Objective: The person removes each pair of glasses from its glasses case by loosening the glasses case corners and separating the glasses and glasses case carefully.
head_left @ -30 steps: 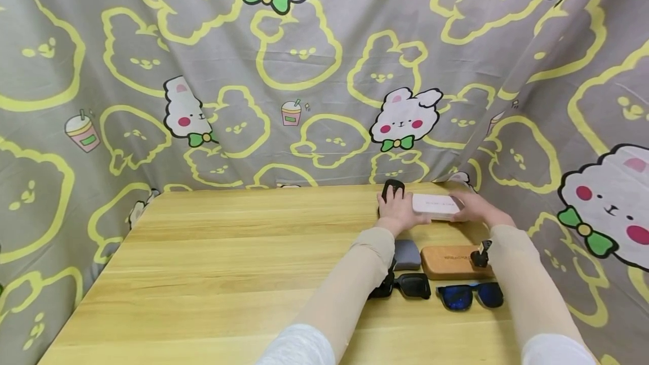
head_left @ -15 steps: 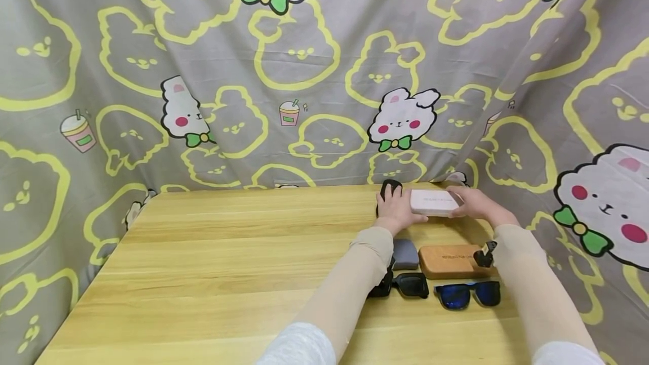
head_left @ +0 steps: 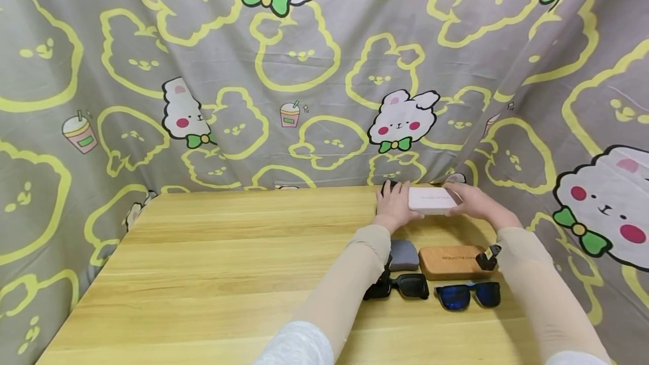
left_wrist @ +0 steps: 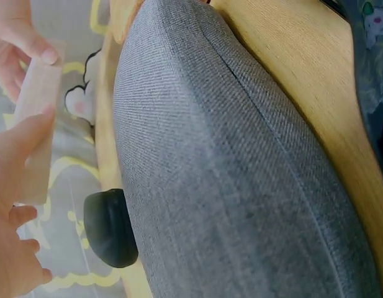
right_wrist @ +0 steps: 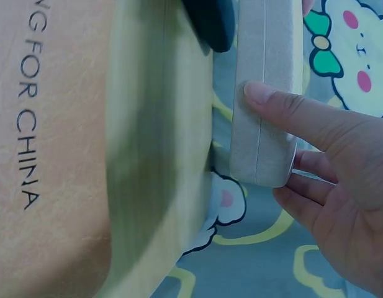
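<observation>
A pale glasses case (head_left: 431, 200) with small lettering is held level between both hands at the table's far right; a thin seam runs along its closed side in the right wrist view. My left hand (head_left: 395, 204) grips its left end, thumb along the near side. The right hand (head_left: 474, 204) pinches the other end, thumb (right_wrist: 265, 96) on the seamed side and fingers behind. The case stands off the table, seen against the curtain in the right wrist view. Beyond the left hand, a black object (head_left: 389, 186) is mostly hidden by the fingers.
Nearer me lie a grey case (head_left: 404, 256), a brown lettered case (head_left: 451, 262), black sunglasses (head_left: 412, 285) partly behind the left forearm, and blue-lensed sunglasses (head_left: 469, 295). A patterned curtain (head_left: 324, 72) encloses the wooden table (head_left: 213, 275) at the back and sides.
The pale case has risen slightly and shifted a little left in both hands. More of the black object is now covered by the left hand. The other cases and sunglasses stay put.
</observation>
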A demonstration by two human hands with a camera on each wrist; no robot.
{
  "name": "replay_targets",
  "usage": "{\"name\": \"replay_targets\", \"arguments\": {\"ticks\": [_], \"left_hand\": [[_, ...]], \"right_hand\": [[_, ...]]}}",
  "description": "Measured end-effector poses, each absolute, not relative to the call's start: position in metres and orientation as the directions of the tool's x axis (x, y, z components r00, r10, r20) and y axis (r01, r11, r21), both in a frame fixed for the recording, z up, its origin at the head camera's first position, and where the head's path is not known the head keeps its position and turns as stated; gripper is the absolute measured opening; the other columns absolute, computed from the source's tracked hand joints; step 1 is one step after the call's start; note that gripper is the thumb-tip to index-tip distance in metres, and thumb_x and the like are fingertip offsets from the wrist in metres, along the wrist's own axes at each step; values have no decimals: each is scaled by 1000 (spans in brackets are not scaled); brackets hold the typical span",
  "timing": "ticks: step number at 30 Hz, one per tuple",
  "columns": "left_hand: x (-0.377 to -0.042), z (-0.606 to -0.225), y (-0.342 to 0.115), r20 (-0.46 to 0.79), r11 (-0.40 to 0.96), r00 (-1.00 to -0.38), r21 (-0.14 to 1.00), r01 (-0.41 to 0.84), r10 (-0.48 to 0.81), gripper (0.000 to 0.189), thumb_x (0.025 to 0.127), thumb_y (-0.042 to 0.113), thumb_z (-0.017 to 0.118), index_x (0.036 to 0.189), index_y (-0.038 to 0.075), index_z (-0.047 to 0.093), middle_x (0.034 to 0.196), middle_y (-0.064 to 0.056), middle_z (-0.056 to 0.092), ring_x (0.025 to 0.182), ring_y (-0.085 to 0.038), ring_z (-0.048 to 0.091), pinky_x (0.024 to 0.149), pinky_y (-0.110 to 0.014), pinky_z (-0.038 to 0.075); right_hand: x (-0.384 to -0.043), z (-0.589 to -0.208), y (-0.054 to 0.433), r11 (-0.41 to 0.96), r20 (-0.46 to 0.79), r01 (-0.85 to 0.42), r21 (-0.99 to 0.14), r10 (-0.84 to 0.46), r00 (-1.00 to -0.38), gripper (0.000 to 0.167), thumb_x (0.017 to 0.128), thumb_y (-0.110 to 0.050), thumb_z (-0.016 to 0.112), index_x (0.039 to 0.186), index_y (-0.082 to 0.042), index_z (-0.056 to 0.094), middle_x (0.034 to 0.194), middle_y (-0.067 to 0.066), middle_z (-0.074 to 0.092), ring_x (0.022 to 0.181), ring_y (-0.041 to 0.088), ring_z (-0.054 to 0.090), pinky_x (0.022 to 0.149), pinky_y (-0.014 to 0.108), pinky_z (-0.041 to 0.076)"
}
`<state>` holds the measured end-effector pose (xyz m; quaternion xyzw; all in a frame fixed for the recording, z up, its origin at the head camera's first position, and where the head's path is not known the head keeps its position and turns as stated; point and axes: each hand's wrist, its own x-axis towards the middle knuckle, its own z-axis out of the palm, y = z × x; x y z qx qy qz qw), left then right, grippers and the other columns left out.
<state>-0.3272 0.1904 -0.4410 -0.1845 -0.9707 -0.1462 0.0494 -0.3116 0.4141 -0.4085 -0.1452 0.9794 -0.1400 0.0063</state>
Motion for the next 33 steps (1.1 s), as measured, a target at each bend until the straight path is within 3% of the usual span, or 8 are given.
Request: {"name": "replay_targets", "arguments": {"ticks": [12,21,33], "left_hand": [[-331,-430,179,214,866,-896,244,436,390,96,70,68,74,149,26,37,151,11,44,148,-23,28,121,-50,23],[-332,-420,157,258,841,-866,238,486,427,92,70,67,74,146,25,41,147,10,49,149,-22,26,121,-52,21],[-327,-407,126,269,821,-848,239,519,458,91,73,66,73,148,27,39,147,11,50,151,-20,22,122,-54,14]], "right_hand": [[-300,-389,398,928,82,-312,-203,-302,-950,74,78,-19,80,136,10,45,135,36,48,120,54,49,98,65,41],[-293,-377,383,936,102,-313,-162,-299,-949,78,79,-27,80,138,8,45,134,35,49,120,52,49,97,64,42],[-280,-364,355,942,107,-297,-155,-283,-953,79,81,-30,79,141,6,43,137,36,47,124,55,44,98,67,40]]}}
